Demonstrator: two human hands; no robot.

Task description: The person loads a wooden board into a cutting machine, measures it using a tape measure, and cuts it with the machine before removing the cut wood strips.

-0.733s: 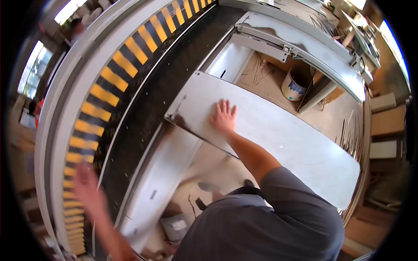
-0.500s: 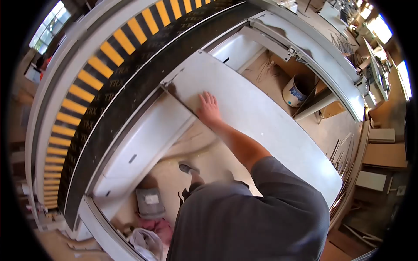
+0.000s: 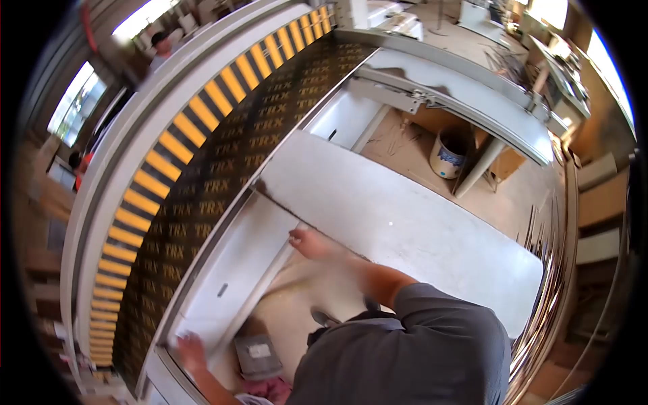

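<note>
My right hand is over the near edge of a pale sliding-table panel, its fingers curled in and nothing visible in them. At the lower left, my left hand is beside the white machine side panel, near the frame corner. Its fingers look loosely spread, though motion blurs them. I cannot tell whether it touches the frame. Along the left runs a black board printed with TRX lettering, bordered by a yellow-and-black striped strip.
A white-and-blue bucket stands on the floor beyond the panel, near a slanted post. Thin strips lie along the right. A grey box sits by my feet. Another person is in the background.
My right hand has left the panel's top, come back toward its near edge, and gone from spread to curled. My left hand has come into view at the lower left. The view has shifted.
</note>
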